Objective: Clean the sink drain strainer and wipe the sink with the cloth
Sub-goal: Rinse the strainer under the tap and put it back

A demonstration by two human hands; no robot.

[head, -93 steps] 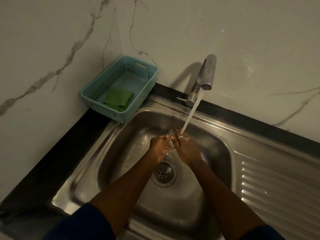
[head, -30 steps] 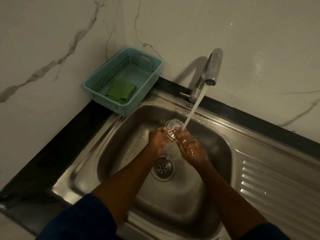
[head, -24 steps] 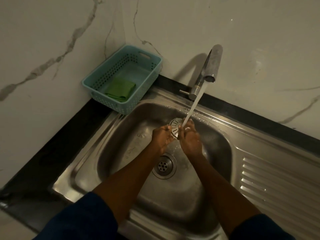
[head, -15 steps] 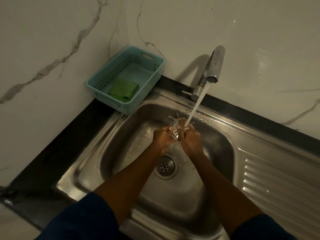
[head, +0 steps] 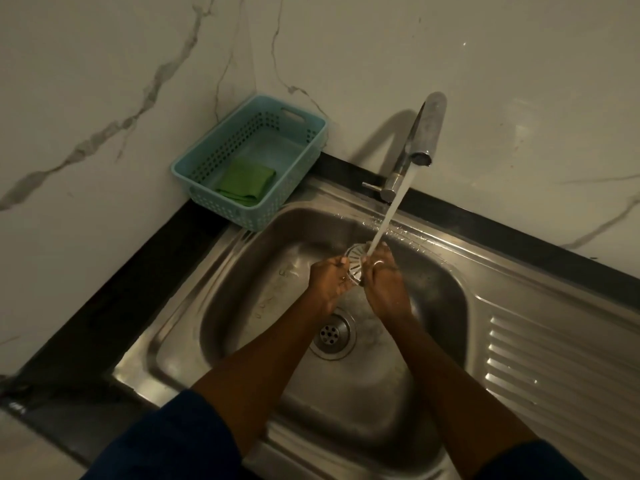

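Nearest the camera, two dark blue sleeves (head: 166, 441) lean over the front edge of the steel sink (head: 242, 306), and both forearms reach across the basin. Below them the drain (head: 332, 332) sits open with its holes bare. The strainer has been lifted out, so whatever rinses off can go straight down.

Just past the drain, the left hand (head: 329, 275) and right hand (head: 384, 282) meet with the strainer (head: 355, 259) between them. The left hand pinches its left edge and the right hand grips the right edge. Exactly how the right fingers lie is hard to tell under the splash. The strainer is held above the basin floor and tipped up on edge, slotted face towards the tap, probably so the flow pushes dirt out of the slots.

The water (head: 388, 216) slants down from the tap (head: 419, 133) and lands right on the strainer's top edge and the right fingertips. Two hands keep the small, wet piece steady there.

Farther back, on the black table (head: 138, 265) in the corner, a blue basket (head: 207, 161) holds the folded green cloth (head: 247, 181), dry and within reach. The wiping step does not look begun.
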